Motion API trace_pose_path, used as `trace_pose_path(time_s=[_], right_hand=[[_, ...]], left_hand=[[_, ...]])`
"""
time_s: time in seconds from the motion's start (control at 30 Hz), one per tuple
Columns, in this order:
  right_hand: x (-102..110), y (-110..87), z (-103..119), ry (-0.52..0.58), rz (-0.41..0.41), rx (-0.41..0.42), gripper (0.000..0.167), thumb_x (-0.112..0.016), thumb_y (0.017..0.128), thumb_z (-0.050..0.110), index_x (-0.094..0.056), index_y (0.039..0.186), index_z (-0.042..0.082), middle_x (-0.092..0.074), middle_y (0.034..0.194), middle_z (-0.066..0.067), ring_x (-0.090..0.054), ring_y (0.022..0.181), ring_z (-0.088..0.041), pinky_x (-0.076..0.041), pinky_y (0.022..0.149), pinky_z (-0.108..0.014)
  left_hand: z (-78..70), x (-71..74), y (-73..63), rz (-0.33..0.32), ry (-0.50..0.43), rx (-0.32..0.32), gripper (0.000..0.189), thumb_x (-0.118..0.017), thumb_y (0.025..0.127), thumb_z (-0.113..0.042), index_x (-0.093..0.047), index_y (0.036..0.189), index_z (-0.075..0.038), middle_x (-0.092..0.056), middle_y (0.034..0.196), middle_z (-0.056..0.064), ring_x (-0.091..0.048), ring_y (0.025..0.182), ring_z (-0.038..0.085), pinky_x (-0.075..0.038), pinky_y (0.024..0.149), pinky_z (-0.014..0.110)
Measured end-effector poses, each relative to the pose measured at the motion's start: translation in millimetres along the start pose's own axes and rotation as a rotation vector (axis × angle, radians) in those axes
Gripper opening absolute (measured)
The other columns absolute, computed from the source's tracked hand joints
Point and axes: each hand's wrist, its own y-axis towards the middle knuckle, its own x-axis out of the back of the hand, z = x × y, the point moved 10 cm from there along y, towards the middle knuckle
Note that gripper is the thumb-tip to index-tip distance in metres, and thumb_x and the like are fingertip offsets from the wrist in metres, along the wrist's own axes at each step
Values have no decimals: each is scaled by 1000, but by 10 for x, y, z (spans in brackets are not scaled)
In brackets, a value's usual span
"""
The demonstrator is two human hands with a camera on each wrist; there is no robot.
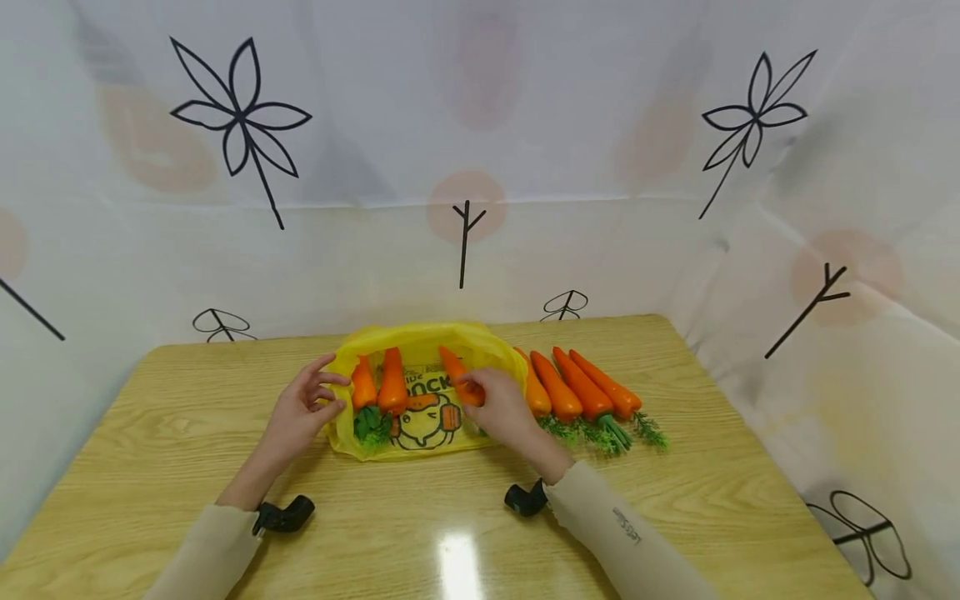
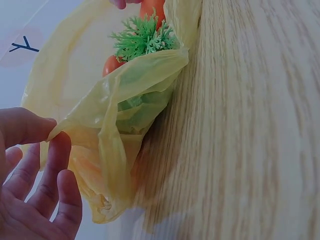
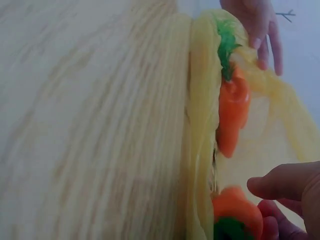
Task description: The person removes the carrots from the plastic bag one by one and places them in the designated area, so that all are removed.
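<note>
A yellow plastic bag [image 1: 431, 333] lies with its mouth spread toward me, a cartoon print showing inside. My left hand [image 1: 303, 404] is at its left side; in the left wrist view the thumb [image 2: 30, 125] and a finger pinch the bag's rim [image 2: 75, 120]. Two carrots [image 1: 392, 383] with green tops lie in the bag's left part. Farther right inside it is another carrot [image 1: 452, 364], partly covered by my right hand [image 1: 506, 408]. In the right wrist view the fingertips [image 3: 270, 225] are right at this carrot [image 3: 237, 207], while the thumb [image 3: 265, 187] stands apart from it.
Several carrots [image 1: 577, 387] with leafy tops lie side by side just right of the bag. All of it is on a wood-grain table [image 1: 390, 525], backed by a white cloth [image 1: 360, 267] with plant drawings. Black wrist mounts [image 1: 285, 515] sit on both wrists.
</note>
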Motion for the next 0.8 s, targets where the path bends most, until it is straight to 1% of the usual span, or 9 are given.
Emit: trace_pose_path(time_s=[0.07, 0.17, 0.3, 0.4, 0.53, 0.8], right_hand=[[-35, 7, -8, -11, 14, -24, 32, -77, 83, 3, -71, 114, 9, -64, 101, -2, -57, 88, -18, -50, 74, -32], [-73, 15, -29, -44, 33, -57, 30, -79, 84, 7, -71, 113, 11, -62, 102, 0, -54, 89, -16, -49, 75, -32], [-87, 28, -36, -71, 38, -59, 29, -80, 84, 11, -72, 112, 10, -56, 101, -1, -52, 88, -18, -48, 75, -34], [-85, 35, -35, -61, 35, -52, 28, -80, 84, 9, -73, 111, 9, -52, 100, -3, -50, 86, -20, -49, 77, -35], [-78, 45, -56, -43, 30, -57, 29, -80, 82, 8, -73, 110, 8, -52, 102, -4, -51, 88, -21, -50, 79, -36], [-99, 46, -132, -1, 46, -107, 33, -77, 80, 8, -72, 113, 8, -54, 110, -5, -52, 91, -21, -48, 79, -36]], left_hand=[[-4, -6, 2, 5, 2, -1, 69, -63, 93, 8, -36, 154, -10, -61, 121, 23, -60, 89, 15, -52, 71, 24], [-16, -5, 0, 6, 2, 3, 70, -63, 93, 7, -35, 154, -12, -61, 122, 22, -60, 89, 16, -52, 71, 24], [-33, -4, -7, 7, -6, 5, 70, -64, 93, 6, -34, 155, -12, -61, 122, 21, -60, 90, 17, -52, 71, 24], [-42, 0, -16, 8, -7, 2, 71, -64, 94, 5, -34, 155, -12, -61, 123, 21, -60, 90, 17, -52, 71, 24], [-43, 4, -23, 5, -3, 2, 71, -64, 94, 5, -33, 155, -13, -61, 123, 20, -60, 90, 17, -52, 72, 24], [-28, 13, -20, -8, 1, -13, 71, -64, 93, 8, -34, 155, -12, -61, 121, 22, -60, 90, 19, -52, 72, 24]])
